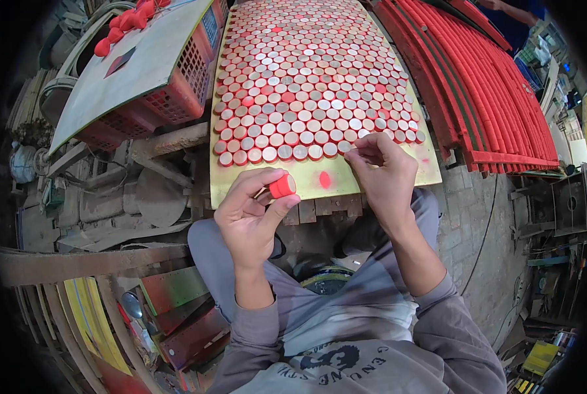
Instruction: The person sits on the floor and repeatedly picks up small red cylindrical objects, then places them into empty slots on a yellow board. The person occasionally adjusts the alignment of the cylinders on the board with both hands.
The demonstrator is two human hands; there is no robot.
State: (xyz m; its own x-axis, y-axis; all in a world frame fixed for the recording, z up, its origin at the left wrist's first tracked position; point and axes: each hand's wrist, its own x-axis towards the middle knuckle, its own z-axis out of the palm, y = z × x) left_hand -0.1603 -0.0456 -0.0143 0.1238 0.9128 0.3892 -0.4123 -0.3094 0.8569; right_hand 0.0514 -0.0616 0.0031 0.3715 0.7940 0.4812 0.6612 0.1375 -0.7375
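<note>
From my remote place I see the left hand (248, 211) grasping a red piece (282, 186) at the near side of the yellow board (342, 183), the right hand (386, 176) bending its fingers near the round pieces (300, 96) standing on this board, its grip I cannot tell, and red sticks (484, 82) right of the board.

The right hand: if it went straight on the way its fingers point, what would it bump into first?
Probably the front row of red-sided discs on the yellow board, since the right hand points left toward it; height is unclear, so it may pass above.
</note>
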